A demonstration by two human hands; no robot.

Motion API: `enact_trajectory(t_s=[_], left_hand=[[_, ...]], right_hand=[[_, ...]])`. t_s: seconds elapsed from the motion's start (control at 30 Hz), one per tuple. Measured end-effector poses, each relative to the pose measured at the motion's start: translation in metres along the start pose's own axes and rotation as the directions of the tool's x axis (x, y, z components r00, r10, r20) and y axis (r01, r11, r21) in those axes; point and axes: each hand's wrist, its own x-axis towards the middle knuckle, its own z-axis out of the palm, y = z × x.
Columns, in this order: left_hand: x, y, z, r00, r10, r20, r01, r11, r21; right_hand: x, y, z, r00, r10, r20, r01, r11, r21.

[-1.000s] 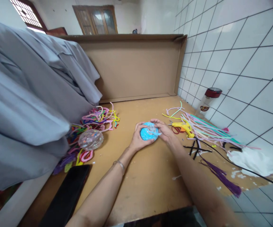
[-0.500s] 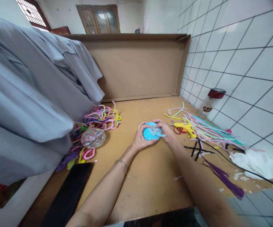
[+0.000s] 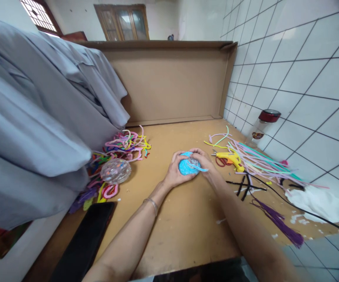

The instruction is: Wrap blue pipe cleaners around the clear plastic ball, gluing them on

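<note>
A round ball wrapped in blue pipe cleaner (image 3: 188,167) sits between my two hands over the middle of the board. A clear, shiny patch shows near its top, and a loose blue end sticks out to the right. My left hand (image 3: 175,172) curls around its left side and underneath. My right hand (image 3: 202,159) closes on its upper right, with the fingers bent over the clear patch and the loose end. Part of the ball is hidden by my fingers. A yellow glue gun (image 3: 230,159) lies just right of my right hand, over red-handled scissors (image 3: 222,161).
At left are a clear faceted bowl-like piece (image 3: 116,171), tangled coloured pipe cleaners (image 3: 128,143) and a black phone (image 3: 84,243). At right lie straight pipe cleaners (image 3: 254,160), black pieces (image 3: 242,186), a purple tassel (image 3: 281,223), white tissue (image 3: 319,203) and a red-lidded jar (image 3: 260,127).
The ball has shifted very slightly to the right and tilted in my hands. My right fingers have moved a little over the clear patch.
</note>
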Motion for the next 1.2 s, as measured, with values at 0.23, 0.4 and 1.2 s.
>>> enact_trajectory(t_s=[0.23,0.4,1.2], left_hand=[[0.0001,0.0,0.0009,1.0,0.03,-0.002,-0.03,0.999,-0.021],[0.0,-0.0021,0.0023,1.0,0.028,-0.011,-0.028,1.0,-0.009],[0.0015,-0.0005,0.0005,1.0,0.024,0.02,-0.024,1.0,0.015]], right_hand=[[0.0011,-0.0001,0.0016,1.0,-0.016,-0.012,0.015,0.999,-0.045],[-0.001,-0.0026,0.003,1.0,-0.026,-0.012,0.026,0.999,-0.02],[0.0029,-0.005,-0.0024,0.999,0.027,0.031,-0.026,0.998,-0.05]])
